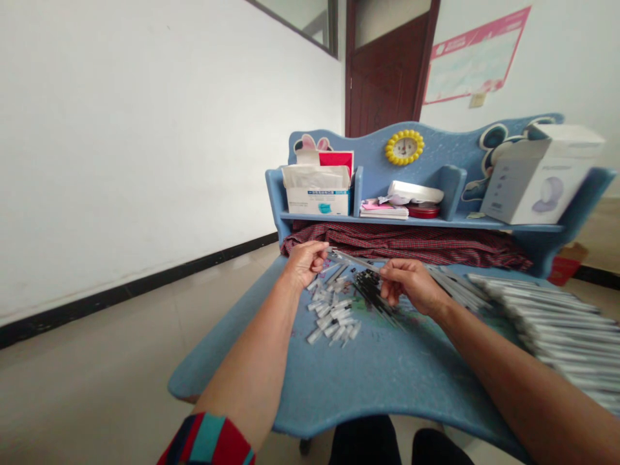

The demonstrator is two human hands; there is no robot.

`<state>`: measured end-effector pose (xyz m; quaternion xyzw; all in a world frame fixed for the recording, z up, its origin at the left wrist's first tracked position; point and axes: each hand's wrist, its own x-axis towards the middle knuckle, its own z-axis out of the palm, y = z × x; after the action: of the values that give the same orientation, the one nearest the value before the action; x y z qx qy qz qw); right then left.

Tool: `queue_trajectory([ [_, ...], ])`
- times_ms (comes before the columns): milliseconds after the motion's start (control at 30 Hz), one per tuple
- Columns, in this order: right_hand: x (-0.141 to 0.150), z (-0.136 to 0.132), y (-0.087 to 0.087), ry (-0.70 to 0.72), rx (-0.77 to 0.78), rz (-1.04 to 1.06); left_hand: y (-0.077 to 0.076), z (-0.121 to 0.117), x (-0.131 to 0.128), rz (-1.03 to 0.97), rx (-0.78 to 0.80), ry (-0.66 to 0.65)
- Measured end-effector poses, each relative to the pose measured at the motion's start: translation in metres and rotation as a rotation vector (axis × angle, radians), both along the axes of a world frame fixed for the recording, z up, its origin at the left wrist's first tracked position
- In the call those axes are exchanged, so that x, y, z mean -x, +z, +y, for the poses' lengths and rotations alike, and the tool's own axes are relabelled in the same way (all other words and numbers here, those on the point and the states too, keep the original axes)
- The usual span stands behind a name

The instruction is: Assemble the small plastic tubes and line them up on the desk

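Note:
My right hand point(407, 284) is closed around one end of a thin clear pen barrel point(357, 259), which points left and slightly up. At its far end, the fingertips of my left hand point(307, 261) are pinched together on a small piece too blurred to name. Below the left hand lies a pile of clear pen caps point(334, 316). Thin dark pen refills point(372, 294) are bunched beside the right hand. Behind that hand, loose clear barrels point(458, 287) lie on the blue desk point(387, 374).
A large stack of pens point(557, 329) covers the desk's right side. Checked cloth point(411, 242) lies under the shelf. The shelf holds a mask box point(317, 199), a red round tin point(423, 210) and a white carton point(523, 177). A white wall point(145, 129) stands left.

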<state>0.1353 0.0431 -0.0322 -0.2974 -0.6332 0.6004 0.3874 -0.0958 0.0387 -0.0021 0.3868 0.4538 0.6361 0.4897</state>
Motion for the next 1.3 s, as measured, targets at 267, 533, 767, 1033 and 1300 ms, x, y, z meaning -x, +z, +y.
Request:
queue_trajectory([
  [267, -0.001, 0.000, -0.001, 0.029, -0.002, -0.008, -0.001, -0.002, -0.001, 0.044, 0.050, -0.071],
  [533, 0.003, -0.002, -0.003, 0.030, -0.019, -0.054, -0.003, -0.003, -0.002, 0.117, 0.023, -0.144],
  [767, 0.018, -0.009, -0.010, -0.040, -0.065, -0.159, -0.004, -0.002, -0.004, 0.151, -0.014, -0.100],
  [1033, 0.025, -0.014, -0.020, -0.156, -0.214, -0.254, -0.001, -0.002, -0.010, 0.171, 0.001, -0.047],
  [1300, 0.027, -0.018, -0.020, -0.246, -0.285, -0.280, -0.001, -0.002, -0.016, 0.181, 0.031, -0.033],
])
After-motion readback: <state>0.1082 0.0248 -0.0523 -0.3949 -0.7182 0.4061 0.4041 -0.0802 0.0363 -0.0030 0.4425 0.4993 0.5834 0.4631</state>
